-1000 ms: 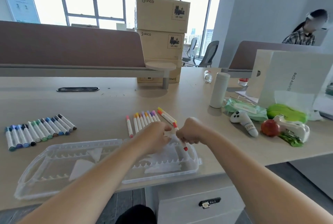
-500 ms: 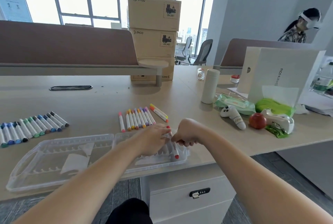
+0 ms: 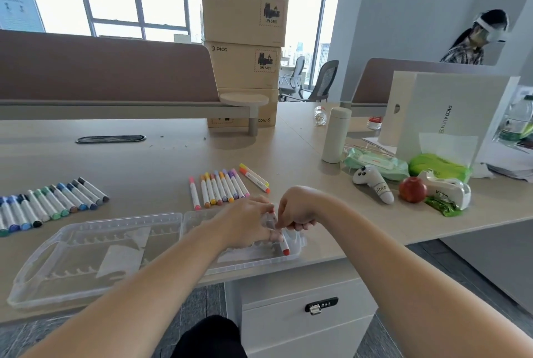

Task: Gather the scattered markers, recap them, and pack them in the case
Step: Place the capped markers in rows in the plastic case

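A clear plastic case (image 3: pixel 86 245) lies open near the desk's front edge. Over its right half, my left hand (image 3: pixel 248 222) and my right hand (image 3: pixel 297 209) both hold a red-capped marker (image 3: pixel 284 246), whose red end points down into the right tray. My right fingers pinch its upper part; my left fingers curl beside it. A row of warm-coloured markers (image 3: pixel 222 187) lies behind the case, with two more (image 3: pixel 255 177) angled at its right. A row of blue, green and grey markers (image 3: pixel 52 202) lies at the far left.
Right of the hands lie a white controller (image 3: pixel 373 183), a red apple (image 3: pixel 412 189), a tape dispenser (image 3: pixel 445 192), wipes and a white bottle (image 3: pixel 336 134). Cardboard boxes (image 3: pixel 243 40) and a white box (image 3: pixel 444 115) stand behind. A person sits at the back right.
The red marker has tilted more upright and moved down into the case's right half, both hands staying on it. The camera has shifted a little.
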Available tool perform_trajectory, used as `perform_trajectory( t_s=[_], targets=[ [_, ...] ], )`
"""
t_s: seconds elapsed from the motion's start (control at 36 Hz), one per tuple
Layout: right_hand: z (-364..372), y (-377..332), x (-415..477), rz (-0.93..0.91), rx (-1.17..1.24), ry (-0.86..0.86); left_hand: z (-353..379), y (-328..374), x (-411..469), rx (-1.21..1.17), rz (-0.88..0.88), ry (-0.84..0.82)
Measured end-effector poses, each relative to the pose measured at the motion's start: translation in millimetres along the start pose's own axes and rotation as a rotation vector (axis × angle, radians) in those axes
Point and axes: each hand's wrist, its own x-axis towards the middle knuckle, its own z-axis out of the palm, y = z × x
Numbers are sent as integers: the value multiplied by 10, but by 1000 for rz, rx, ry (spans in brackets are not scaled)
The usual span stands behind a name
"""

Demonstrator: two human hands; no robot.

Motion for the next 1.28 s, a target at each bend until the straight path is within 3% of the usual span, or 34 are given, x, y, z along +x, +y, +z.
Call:
perform_trajectory(
  t_s=[0.92, 1.03, 1.11, 1.28],
  targets=[
    [-32, -81, 149, 3, -31, 86, -129, 170, -89, 120, 26, -135],
    [-49, -81, 281, -6, -76, 211, -217, 113, -25, -2, -33, -143],
    [-63, -62, 493, -43, -18, 400, -304, 30, 12, -150, -133, -21],
    [-110, -193, 854, -54, 3, 678, -416, -177, 105, -193, -224, 102]
  ],
)
